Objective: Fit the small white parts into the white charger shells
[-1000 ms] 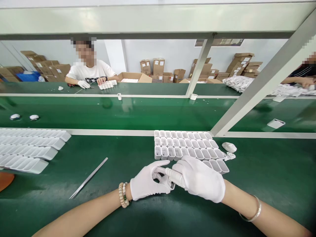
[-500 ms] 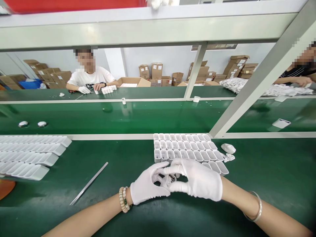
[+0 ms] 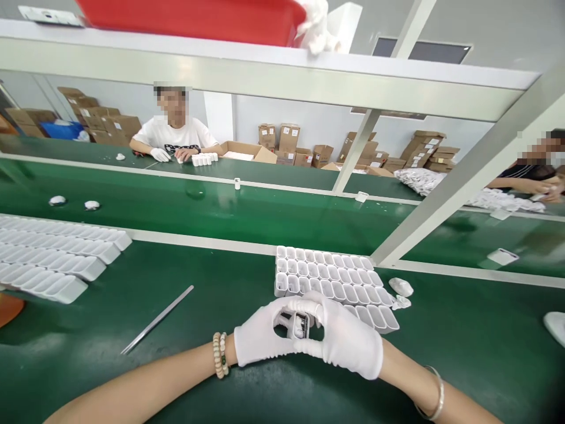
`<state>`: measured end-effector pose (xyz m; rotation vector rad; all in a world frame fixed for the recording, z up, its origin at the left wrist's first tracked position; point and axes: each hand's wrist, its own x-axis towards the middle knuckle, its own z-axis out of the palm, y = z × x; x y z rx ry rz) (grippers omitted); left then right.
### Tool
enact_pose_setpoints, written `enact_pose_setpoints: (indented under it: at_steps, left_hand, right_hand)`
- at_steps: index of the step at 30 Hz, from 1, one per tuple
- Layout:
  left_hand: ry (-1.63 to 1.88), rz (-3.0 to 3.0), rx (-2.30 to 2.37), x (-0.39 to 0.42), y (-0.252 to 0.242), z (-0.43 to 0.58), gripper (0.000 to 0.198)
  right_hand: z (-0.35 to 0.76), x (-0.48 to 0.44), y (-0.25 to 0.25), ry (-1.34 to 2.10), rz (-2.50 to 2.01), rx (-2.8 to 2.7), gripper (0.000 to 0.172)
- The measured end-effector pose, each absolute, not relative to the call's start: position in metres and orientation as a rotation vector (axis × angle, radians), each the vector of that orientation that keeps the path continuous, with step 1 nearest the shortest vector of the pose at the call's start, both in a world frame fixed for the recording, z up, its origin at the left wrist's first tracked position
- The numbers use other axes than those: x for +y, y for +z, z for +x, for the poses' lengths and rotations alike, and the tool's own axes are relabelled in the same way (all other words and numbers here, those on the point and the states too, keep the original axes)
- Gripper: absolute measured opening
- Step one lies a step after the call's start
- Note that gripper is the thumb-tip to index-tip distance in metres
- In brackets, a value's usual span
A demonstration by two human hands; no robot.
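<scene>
Between my two gloved hands is a small white plastic housing [image 3: 301,325], its open end turned up toward me with dark parts inside. My left hand [image 3: 267,331] closes on it from the left side. From the right, my right hand [image 3: 342,333] curls its fingers and thumb round the same housing, touching my left fingertips. Just beyond the hands stand rows of white open cups [image 3: 326,277], partly covered by my right glove. Metal tweezers [image 3: 158,320] lie on the green bench to the left of my left hand.
More rows of white cups [image 3: 57,259] stand at the left. Crumpled white pieces [image 3: 401,287] lie right of the near cups. A green conveyor [image 3: 212,209] crosses behind, carrying white parts. A metal post [image 3: 445,182] slants at the right. Across the belt a person [image 3: 174,132] handles white parts.
My hands have come closer together round the housing, whose open end now shows more clearly. The camera view has tilted. Across the belt, the person's hands have shifted slightly.
</scene>
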<state>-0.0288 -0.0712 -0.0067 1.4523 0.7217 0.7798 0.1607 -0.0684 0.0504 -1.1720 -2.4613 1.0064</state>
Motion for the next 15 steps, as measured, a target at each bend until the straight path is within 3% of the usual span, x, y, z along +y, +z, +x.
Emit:
enact_pose_setpoints:
  at_steps: [6, 10, 15]
  left_hand:
    - [0.774, 1.62, 0.909, -0.07, -0.008, -0.027, 0.045]
    - [0.749, 1.823, 0.953, -0.068, -0.008, -0.027, 0.029]
    - [0.734, 1.941, 0.892, -0.067, 0.0, -0.029, 0.025]
  right_hand:
    - [0.161, -0.066, 0.034, 1.064, -1.244, -2.322, 0.059]
    - [0.164, -0.064, 0.024, 1.202, -1.251, -2.091, 0.051]
    - [0.164, -0.062, 0.032, 1.342, -1.276, -2.061, 0.055]
